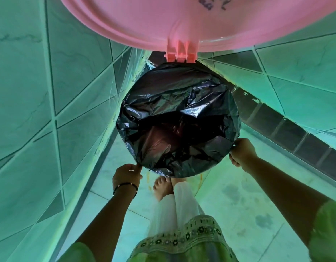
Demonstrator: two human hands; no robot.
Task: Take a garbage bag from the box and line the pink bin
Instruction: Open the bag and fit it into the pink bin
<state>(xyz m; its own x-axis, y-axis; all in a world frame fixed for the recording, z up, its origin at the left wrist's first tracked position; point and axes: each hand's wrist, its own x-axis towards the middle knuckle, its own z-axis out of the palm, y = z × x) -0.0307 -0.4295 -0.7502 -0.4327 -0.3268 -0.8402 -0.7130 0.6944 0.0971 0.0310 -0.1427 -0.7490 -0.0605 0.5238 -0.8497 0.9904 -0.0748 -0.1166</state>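
The left hand (126, 173) and right hand (241, 151) each pinch the black bag (178, 118) where it folds over the bin's rim, under the raised pink lid (144, 21). I would pull down evenly on both sides, then press the middle inside.

one black garbage bag (178, 121), one pink lid (144, 21) above it, two hands (126, 175) (242, 152) at its rim, one bracelet (125, 187).
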